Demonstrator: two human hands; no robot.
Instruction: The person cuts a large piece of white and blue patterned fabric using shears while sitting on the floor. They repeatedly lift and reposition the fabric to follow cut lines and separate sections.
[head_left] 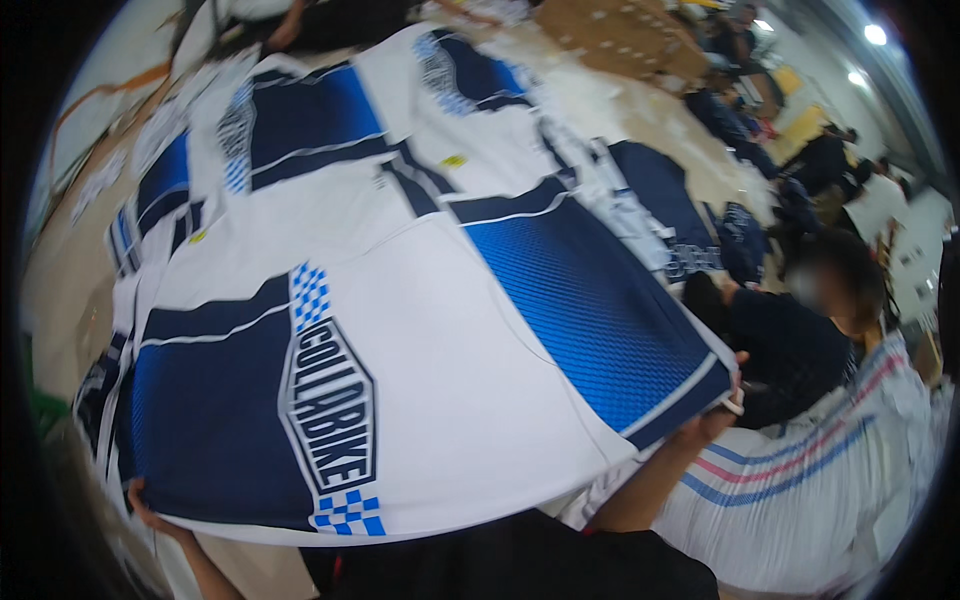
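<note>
A wide printed fabric sheet (480,370) in white, navy and bright blue spreads across the table in front of me. Jersey-like panels with checkered bands and a lettered badge are printed on it. At its near left corner, my left hand (150,508) is closed on the edge, with most of the fingers hidden beneath the cloth. My right hand (716,418) grips the near right corner, fingers curled round the edge, and a pale band shows on it. Between the two hands the near edge is drawn fairly taut, close to my body.
Navy fabric pieces (655,190) lie beyond the sheet's right side. A person in dark clothing (795,345) is close on the right, beside a large white woven sack (800,500) with red and blue stripes. Brown cardboard (620,40) lies at the far end; more people are at the back right.
</note>
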